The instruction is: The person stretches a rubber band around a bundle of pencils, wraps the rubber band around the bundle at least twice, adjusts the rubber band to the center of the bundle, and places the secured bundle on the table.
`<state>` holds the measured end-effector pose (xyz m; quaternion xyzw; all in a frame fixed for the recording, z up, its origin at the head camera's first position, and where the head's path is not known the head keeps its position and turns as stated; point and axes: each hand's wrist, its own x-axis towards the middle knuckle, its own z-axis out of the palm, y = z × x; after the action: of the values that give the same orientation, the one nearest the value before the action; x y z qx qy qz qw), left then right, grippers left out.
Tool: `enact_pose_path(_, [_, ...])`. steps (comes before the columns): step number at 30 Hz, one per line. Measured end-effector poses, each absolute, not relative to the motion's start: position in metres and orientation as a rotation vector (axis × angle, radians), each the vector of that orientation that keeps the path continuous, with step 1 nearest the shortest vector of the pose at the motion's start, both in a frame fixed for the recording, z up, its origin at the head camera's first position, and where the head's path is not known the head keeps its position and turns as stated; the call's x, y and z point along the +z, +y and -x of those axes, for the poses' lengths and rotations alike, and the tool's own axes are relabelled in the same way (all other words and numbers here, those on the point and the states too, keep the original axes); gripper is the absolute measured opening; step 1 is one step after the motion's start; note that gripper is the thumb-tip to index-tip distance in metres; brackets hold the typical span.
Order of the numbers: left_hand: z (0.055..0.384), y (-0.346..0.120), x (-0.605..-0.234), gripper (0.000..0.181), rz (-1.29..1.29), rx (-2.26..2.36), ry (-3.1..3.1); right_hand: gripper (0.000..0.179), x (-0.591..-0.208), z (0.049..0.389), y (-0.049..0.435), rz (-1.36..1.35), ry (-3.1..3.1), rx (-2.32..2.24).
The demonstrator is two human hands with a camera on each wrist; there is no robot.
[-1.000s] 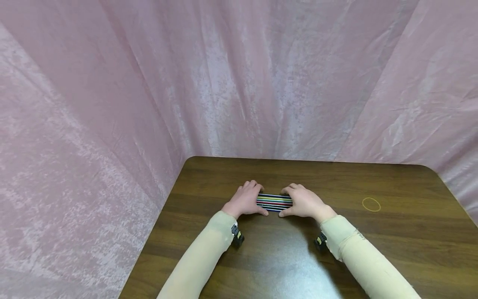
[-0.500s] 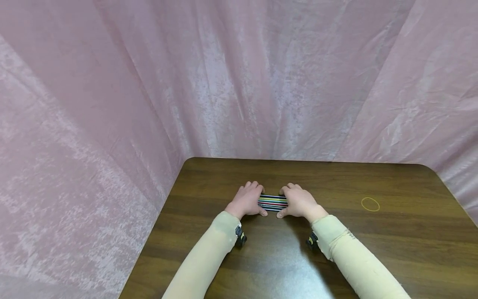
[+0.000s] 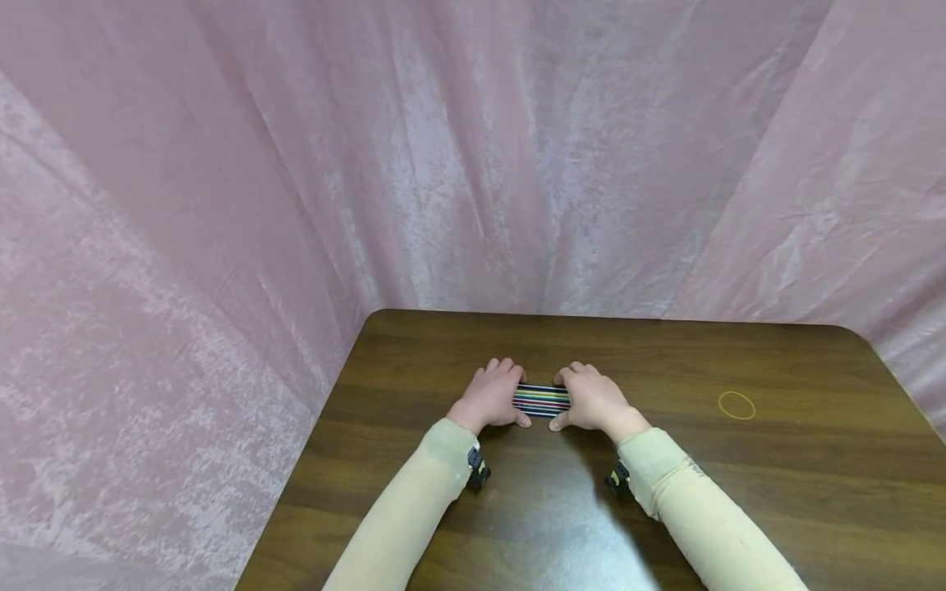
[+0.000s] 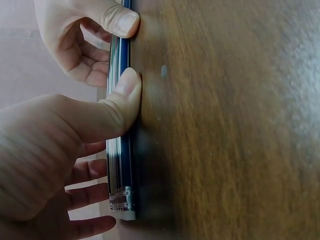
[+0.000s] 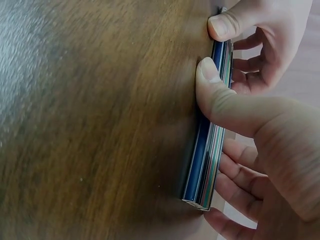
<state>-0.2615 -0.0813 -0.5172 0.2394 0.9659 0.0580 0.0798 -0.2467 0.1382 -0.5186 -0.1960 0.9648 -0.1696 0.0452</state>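
Observation:
A row of pencils [image 3: 542, 400] in several colours lies side by side on the brown table, running left to right. My left hand [image 3: 489, 397] grips the row towards its left end, thumb on the near side and fingers at the far side. My right hand [image 3: 593, 400] grips the right part the same way. In the left wrist view, metal bands and pale erasers [image 4: 126, 215] show at one end, past the thumb. The right wrist view shows the flat other ends of the pencils [image 5: 204, 155], with a dark blue pencil nearest. Both hands hide stretches of the row.
A thin yellow rubber band [image 3: 737, 405] lies on the wooden table [image 3: 813, 484] to the right of the hands. Pink velvety curtains [image 3: 473, 164] hang behind and to the left of the table.
My right hand has slid a little to the left, and my left hand has shifted slightly right. The gap between them is narrower, so less of the pencils shows. Little differs over the last half second.

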Motion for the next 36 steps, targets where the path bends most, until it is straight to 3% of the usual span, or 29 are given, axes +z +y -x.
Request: enact_pose_path(36, [0.2637,-0.0806,-0.5225,0.060,-0.732,0.207,2.863,0.059,-0.5211,0.2459,0.1357,0.631,2.931,-0.501])
